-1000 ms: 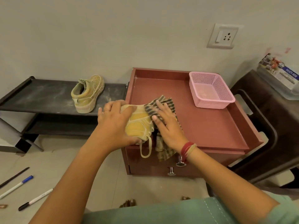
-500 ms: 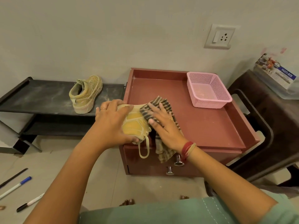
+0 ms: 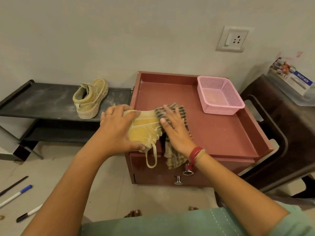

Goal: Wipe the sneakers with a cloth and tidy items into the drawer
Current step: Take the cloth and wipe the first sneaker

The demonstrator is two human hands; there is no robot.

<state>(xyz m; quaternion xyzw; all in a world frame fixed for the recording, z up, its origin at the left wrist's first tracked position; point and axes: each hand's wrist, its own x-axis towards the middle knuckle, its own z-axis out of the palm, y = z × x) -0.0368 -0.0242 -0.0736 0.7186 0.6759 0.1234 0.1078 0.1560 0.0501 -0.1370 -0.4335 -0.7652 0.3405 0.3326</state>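
Head view: left hand (image 3: 117,132) grips a yellow sneaker (image 3: 144,128) at the red cabinet's (image 3: 221,133) front left edge. Right hand (image 3: 175,132), fingers flat, presses a striped cloth (image 3: 172,155) against it. A second sneaker (image 3: 90,97) sits on the shelf (image 3: 42,103).

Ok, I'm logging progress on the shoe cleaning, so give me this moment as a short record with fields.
left hand: grips the yellow sneaker at the front left corner of the red cabinet
right hand: straight fingers press the striped cloth against that sneaker
second sneaker: upright on the black shelf, untouched
pink basket: on the cabinet top, back right
pens: on the floor at left, not yet in a drawer
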